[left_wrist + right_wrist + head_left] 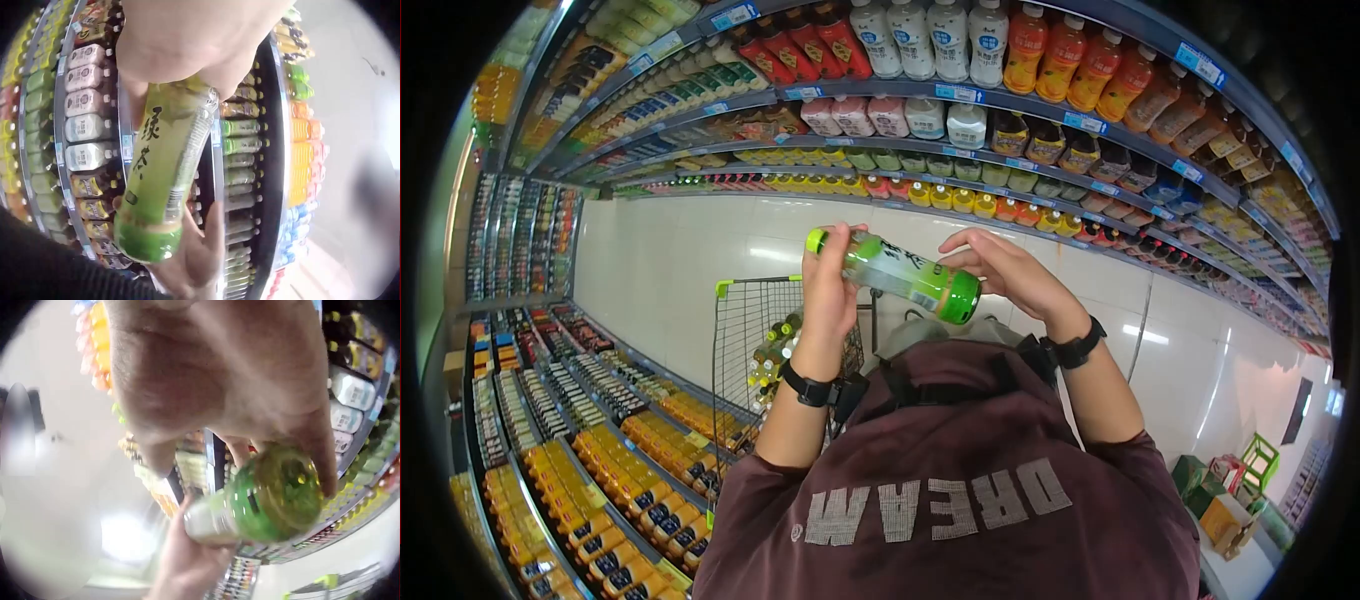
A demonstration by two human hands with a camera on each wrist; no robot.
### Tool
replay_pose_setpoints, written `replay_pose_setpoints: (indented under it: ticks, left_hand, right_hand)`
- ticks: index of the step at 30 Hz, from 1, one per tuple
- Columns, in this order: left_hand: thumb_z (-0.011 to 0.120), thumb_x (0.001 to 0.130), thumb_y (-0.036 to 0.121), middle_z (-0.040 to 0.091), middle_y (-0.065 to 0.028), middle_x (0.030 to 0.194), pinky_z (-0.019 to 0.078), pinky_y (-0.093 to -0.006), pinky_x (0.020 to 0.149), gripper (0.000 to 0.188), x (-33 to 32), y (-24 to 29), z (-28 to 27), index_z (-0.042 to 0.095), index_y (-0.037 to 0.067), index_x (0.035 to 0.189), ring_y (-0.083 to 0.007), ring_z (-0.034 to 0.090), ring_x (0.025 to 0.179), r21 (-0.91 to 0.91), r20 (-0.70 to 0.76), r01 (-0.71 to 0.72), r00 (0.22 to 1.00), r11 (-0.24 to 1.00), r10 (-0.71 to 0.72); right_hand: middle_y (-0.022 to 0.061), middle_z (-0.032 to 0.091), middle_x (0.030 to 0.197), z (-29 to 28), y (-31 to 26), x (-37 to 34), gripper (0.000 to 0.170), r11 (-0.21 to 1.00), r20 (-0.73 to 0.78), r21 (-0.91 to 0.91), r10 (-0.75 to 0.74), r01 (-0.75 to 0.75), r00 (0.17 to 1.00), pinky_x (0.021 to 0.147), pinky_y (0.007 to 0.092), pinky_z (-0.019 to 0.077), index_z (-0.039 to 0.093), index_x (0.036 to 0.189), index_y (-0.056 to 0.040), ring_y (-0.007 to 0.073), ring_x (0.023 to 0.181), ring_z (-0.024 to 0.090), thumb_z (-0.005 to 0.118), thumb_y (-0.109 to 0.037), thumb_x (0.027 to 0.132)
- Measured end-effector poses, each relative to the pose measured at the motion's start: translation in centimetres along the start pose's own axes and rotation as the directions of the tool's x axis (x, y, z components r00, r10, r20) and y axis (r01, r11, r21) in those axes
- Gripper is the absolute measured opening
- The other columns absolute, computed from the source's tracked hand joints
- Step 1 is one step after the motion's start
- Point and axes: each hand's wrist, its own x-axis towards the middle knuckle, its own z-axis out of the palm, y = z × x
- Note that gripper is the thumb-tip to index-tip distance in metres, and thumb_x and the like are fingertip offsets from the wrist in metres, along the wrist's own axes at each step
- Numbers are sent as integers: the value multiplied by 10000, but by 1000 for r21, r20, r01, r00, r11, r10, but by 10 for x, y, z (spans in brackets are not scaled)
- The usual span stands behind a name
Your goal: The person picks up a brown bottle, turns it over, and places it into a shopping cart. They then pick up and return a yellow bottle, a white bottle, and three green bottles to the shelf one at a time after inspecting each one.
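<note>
A green tea bottle (pixel 905 268) with a bright green cap lies sideways in front of the person's chest in the head view. My left hand (pixel 828 295) grips its neck end, fingers and thumb wrapped near the cap. At the green base, my right hand (pixel 1025 285) is held with fingers spread and extended. The right wrist view has that right hand (pixel 219 369) over the base of the bottle (pixel 275 494), its fingertips right beside it. Dark Chinese lettering and a barcode face the left wrist camera on the bottle (pixel 159 162).
A wire shopping cart (pixel 728 350) stands at the left, with several bottles (pixel 775 350) inside. Ahead, a long curved-looking shelf (pixel 1040 105) carries rows of drinks. Another stocked display (pixel 590 470) lies at lower left. Pale tiled floor (pixel 650 235) runs between. Boxes (pixel 1225 520) sit at lower right.
</note>
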Motion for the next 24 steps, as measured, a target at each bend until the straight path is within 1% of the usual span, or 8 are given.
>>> replay_pose_setpoints:
  ticks: [2, 3, 8, 9, 10, 15, 17, 24]
  left_hand:
    - [653, 1013, 295, 681, -134, 1136, 584, -360, 818, 265, -14, -15, 9, 559, 76, 1128, -225, 680, 1020, 107, 18, -159, 987, 982, 158]
    - [659, 1017, 251, 680, -125, 1150, 586, -341, 794, 233, -22, -22, 12, 543, 88, 1136, -206, 680, 1025, 162, 28, -231, 973, 959, 229]
    - [475, 1011, 648, 496, -128, 1487, 508, -448, 1009, 709, -54, -23, 7, 449, 95, 1454, -281, 528, 1328, -90, 195, -98, 974, 991, 114]
    - [475, 1011, 648, 496, -128, 1487, 508, -448, 1009, 709, -58, -26, 4, 449, 95, 1454, -281, 528, 1328, -93, 176, -113, 976, 989, 128]
    - [511, 984, 667, 449, -127, 1532, 459, -475, 1064, 772, -62, -28, 3, 388, 105, 1499, -294, 483, 1372, -171, 277, -55, 955, 984, 102]
    - [609, 866, 753, 405, -106, 1588, 367, -566, 1158, 980, -63, -36, 12, 328, 136, 1574, -344, 399, 1447, -319, 286, -45, 948, 947, 142]
    - [625, 948, 558, 559, -70, 1438, 404, -620, 1098, 632, -58, -34, 6, 517, 140, 1410, -334, 497, 1354, -447, 234, -65, 954, 892, 187]
    - [583, 1025, 356, 666, -80, 1076, 552, -456, 927, 274, -26, -18, -106, 623, 86, 1045, -283, 666, 1022, -168, -276, -145, 957, 975, 95]
  right_hand:
    - [144, 660, 1273, 7, 15, -9, 645, 856, 14, -460, -259, 236, 966, 975, 388, 517, 511, 1414, -43, 257, 1156, 652, 671, -468, 956]
    - [163, 646, 1300, 12, 21, -13, 751, 469, 129, -798, -481, 378, 867, 980, 396, 510, 505, 1415, -30, 295, 1170, 645, 760, -492, 880]
    - [185, 707, 1107, 8, 23, -11, 768, 491, 76, -833, -353, 254, 932, 841, 396, 589, 499, 1402, -3, 317, 983, 716, 780, -476, 866]
    - [186, 715, 1048, 8, 22, -13, 690, 907, 60, -400, -117, 131, 991, 744, 386, 604, 525, 1382, -13, 301, 909, 729, 688, -505, 927]
    - [188, 723, 989, 8, 21, -14, 635, 980, 177, 145, 110, -136, 978, 647, 375, 620, 551, 1362, -23, 285, 834, 741, 596, -533, 987]
    - [235, 717, 964, -6, 36, 9, 793, 824, 592, 250, 285, -508, 754, 520, 325, 603, 554, 1342, 30, 270, 703, 741, 330, -663, 1028]
    - [256, 713, 962, -2, 58, 22, 826, 634, 845, 267, 208, -726, 492, 523, 317, 612, 527, 1362, 76, 275, 713, 745, 328, -655, 1032]
    - [154, 718, 1123, -63, 119, 65, 687, 876, 76, -353, 376, -328, 923, 899, 368, 559, 591, 1353, -23, 235, 995, 702, 376, -604, 1058]
